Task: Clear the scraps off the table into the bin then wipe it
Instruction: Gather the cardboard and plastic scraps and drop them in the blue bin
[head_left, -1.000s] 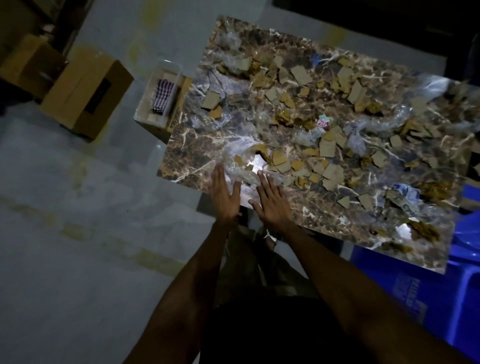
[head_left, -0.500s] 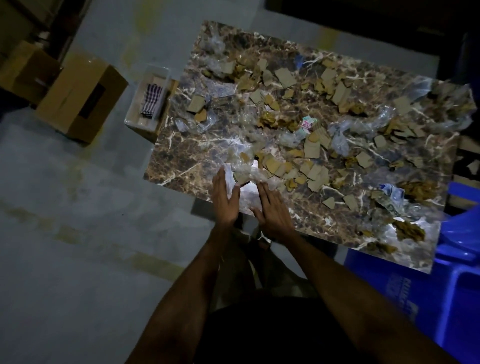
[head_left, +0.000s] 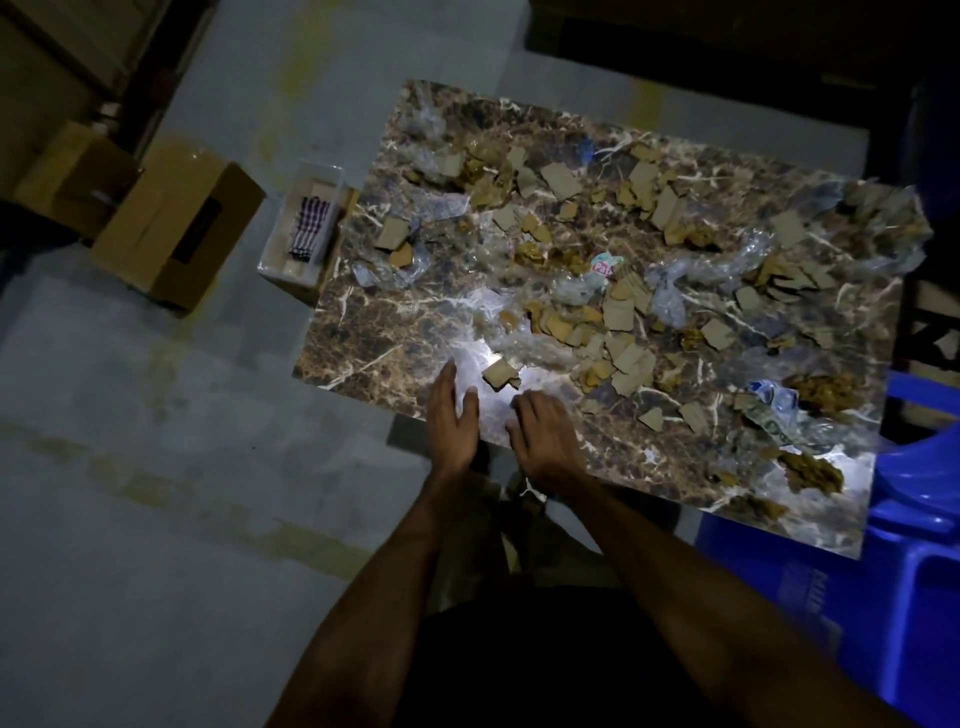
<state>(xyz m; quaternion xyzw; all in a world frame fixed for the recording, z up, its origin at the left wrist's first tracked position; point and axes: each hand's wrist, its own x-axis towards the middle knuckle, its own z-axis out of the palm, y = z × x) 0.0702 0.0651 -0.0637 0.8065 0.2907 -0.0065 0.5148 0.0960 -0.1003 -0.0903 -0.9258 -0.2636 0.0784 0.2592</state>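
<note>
A brown marble table is strewn with several cardboard scraps and crumpled clear plastic pieces. At its near edge my left hand stands on its side with straight fingers. My right hand lies beside it, palm down, fingers bent over the tabletop. One cardboard scrap and a clear plastic piece lie just beyond the fingertips of both hands. Whether the right hand holds anything is not visible.
A white tray with a checked cloth sits on the floor at the table's left end. Cardboard boxes stand further left. A blue plastic bin or stool is at the right, beside the table's near corner.
Both hands have drawn back toward the table's near edge, and the right hand's fingers have curled. The scraps near them now lie closer to the edge.
</note>
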